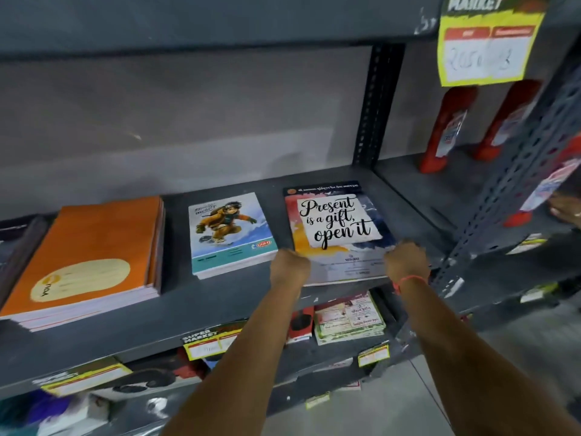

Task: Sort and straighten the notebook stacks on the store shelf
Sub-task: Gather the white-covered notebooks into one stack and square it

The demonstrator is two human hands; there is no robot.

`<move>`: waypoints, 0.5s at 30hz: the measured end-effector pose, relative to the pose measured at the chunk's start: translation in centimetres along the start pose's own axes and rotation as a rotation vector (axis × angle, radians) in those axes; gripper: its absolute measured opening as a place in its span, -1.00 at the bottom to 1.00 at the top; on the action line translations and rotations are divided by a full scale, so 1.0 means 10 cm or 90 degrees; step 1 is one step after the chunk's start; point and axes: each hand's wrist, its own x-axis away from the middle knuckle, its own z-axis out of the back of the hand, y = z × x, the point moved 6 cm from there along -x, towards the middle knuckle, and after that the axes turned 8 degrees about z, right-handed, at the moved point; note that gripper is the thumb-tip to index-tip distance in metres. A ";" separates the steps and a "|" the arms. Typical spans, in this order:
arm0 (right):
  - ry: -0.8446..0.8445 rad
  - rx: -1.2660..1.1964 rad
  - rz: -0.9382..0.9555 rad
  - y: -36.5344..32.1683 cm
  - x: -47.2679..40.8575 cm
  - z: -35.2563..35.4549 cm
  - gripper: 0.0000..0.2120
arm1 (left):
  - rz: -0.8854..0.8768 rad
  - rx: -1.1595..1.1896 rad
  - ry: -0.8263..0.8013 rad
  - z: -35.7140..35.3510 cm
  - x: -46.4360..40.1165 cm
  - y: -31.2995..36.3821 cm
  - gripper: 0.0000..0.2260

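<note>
Three notebook stacks lie on the grey metal shelf (220, 305). At the left is a thick orange stack (91, 247). In the middle sits a small stack with a snowboarder cover (229, 231). At the right lies the "Present is a gift, open it" stack (339, 228), its near edge at the shelf's front. My left hand (289, 267) grips that stack's near left corner. My right hand (407, 262), with a red thread on the wrist, grips its near right corner. The fingers of both hands are hidden under or behind the stack's edge.
A perforated upright post (377, 105) stands behind the right stack and another (503, 184) to its right. Red bottles (446, 130) stand on the neighbouring shelf. Yellow price tags (487, 48) hang from shelf edges. Lower shelves hold packets (349, 319). Another person's hand (566, 210) shows at the far right.
</note>
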 end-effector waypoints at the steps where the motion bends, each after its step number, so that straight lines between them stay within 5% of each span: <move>1: -0.003 -0.012 -0.012 0.02 -0.03 0.02 -0.64 | 0.012 0.004 -0.001 -0.02 -0.01 -0.01 -0.95; 8: -0.052 -0.064 -0.086 0.13 -0.18 0.03 -0.61 | 0.070 0.065 -0.054 -0.10 -0.03 -0.03 -0.93; 12: -0.128 -0.260 -0.120 0.20 -0.19 0.06 -0.93 | 0.053 0.102 -0.069 -0.09 0.02 0.02 -0.87; 15: -0.168 -0.339 -0.143 0.23 -0.14 0.11 -0.78 | 0.022 0.120 -0.086 -0.04 0.10 0.12 -0.87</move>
